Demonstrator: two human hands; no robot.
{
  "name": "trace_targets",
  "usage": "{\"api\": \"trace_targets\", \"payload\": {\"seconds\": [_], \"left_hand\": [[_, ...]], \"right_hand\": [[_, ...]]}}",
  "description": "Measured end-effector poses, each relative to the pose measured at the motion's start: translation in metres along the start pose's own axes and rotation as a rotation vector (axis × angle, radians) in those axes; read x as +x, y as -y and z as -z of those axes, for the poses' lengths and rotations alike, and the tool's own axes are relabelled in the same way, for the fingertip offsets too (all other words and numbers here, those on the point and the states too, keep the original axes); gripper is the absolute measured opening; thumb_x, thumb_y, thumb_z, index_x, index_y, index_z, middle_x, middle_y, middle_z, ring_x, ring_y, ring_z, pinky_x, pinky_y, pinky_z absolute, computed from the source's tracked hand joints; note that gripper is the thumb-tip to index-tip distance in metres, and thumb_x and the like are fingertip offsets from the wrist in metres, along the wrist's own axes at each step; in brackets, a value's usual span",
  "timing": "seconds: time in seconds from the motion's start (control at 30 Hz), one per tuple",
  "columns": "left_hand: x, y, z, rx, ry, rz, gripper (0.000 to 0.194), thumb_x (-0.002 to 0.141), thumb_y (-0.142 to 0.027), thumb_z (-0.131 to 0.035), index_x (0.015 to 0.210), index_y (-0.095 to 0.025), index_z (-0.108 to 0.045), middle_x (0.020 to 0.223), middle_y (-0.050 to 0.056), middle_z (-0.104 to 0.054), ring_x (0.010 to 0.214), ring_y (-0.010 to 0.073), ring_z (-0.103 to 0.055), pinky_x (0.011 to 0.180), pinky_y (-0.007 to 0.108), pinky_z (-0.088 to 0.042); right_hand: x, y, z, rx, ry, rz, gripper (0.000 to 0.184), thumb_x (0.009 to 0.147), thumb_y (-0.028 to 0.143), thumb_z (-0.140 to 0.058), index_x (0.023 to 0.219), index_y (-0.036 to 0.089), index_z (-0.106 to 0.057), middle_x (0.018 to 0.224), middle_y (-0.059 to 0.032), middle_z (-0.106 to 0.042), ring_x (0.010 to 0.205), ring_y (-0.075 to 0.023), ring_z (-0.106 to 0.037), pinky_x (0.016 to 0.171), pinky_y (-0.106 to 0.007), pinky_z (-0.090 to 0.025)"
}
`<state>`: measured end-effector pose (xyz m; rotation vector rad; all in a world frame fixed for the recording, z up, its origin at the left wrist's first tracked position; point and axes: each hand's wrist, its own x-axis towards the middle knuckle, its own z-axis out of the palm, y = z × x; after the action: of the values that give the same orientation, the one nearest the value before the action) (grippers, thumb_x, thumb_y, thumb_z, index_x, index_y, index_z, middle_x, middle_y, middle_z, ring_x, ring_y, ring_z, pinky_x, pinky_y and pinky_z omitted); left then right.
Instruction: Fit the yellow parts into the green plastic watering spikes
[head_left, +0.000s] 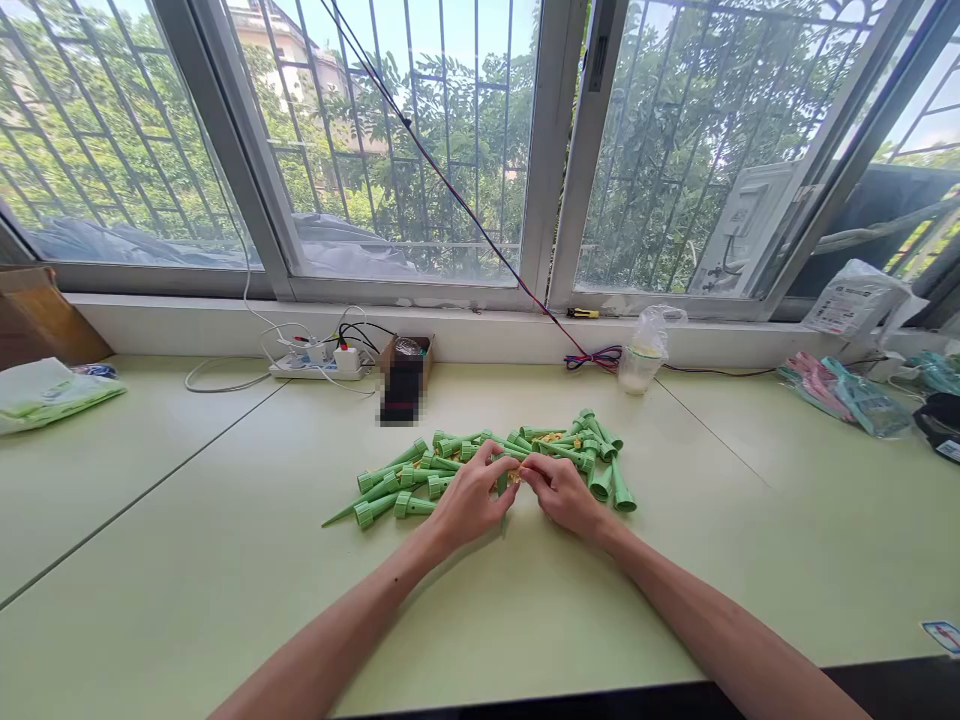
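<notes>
Together, the hands (471,497) (566,495) pinch a green spike (502,484) and a small yellow piece (514,477).

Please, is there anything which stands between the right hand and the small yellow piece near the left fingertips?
Nothing visible does: the fingertips of the right hand are at the yellow piece. The green cones lie beyond it and to both sides.

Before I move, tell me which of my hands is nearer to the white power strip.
Left. Your left hand is nearer to you than the power strip and to its right; your right hand is farther right still.
</notes>
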<state>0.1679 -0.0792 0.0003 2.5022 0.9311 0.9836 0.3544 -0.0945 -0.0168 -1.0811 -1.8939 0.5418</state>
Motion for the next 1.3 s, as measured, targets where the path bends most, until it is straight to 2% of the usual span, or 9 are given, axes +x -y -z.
{"api": "trace_targets", "payload": {"seconds": [0.13,0.37,0.6,0.93,1.3], "left_hand": [[-0.0002,-0.0009,-0.0001,-0.012,0.000,-0.002,0.017,0.086,-0.019,-0.055,0.101,-0.022,-0.062,0.105,0.005,-0.052,0.056,0.0068,-0.046,0.060,0.025,-0.046],[0.0010,-0.0016,0.0012,0.001,-0.011,-0.010,0.015,0.088,-0.020,-0.053,0.101,-0.021,-0.062,0.104,0.005,-0.052,0.053,0.0059,-0.044,0.059,0.025,-0.045],[0.0017,0.0006,0.0016,0.016,-0.043,-0.011,0.020,0.087,-0.019,-0.054,0.105,-0.022,-0.062,0.104,0.005,-0.052,0.058,0.0078,-0.049,0.060,0.025,-0.046],[0.0007,0.0014,0.0002,0.030,-0.021,-0.007,0.018,0.088,-0.021,-0.054,0.105,-0.022,-0.061,0.105,0.005,-0.051,0.055,0.0065,-0.046,0.059,0.024,-0.045],[0.0006,0.0012,-0.0005,-0.007,-0.005,0.012,0.018,0.088,-0.021,-0.053,0.105,-0.022,-0.061,0.108,0.005,-0.050,0.053,0.0048,-0.045,0.061,0.025,-0.045]], "right_hand": [[0.0001,0.0000,-0.0004,-0.028,-0.008,0.014,0.033,0.097,0.032,-0.042,0.069,0.019,-0.053,0.058,0.0030,-0.047,0.053,-0.0124,-0.037,0.053,-0.026,-0.029],[0.0006,-0.0011,-0.0019,-0.026,-0.044,-0.002,0.035,0.097,0.038,-0.044,0.072,0.018,-0.060,0.058,0.0021,-0.050,0.053,-0.0126,-0.039,0.053,-0.026,-0.031],[-0.0008,0.0032,-0.0024,0.019,-0.035,-0.041,0.023,0.094,0.039,-0.051,0.086,0.020,-0.060,0.053,0.0051,-0.042,0.048,-0.0122,-0.033,0.048,-0.026,-0.026],[-0.0009,0.0022,-0.0024,0.059,-0.023,-0.050,0.027,0.095,0.040,-0.048,0.078,0.021,-0.057,0.052,0.0043,-0.044,0.046,-0.0130,-0.035,0.048,-0.026,-0.027],[0.0008,0.0003,-0.0005,-0.006,-0.019,-0.001,0.027,0.095,0.033,-0.048,0.074,0.019,-0.059,0.058,0.0030,-0.047,0.053,-0.0126,-0.036,0.052,-0.026,-0.027]]}}
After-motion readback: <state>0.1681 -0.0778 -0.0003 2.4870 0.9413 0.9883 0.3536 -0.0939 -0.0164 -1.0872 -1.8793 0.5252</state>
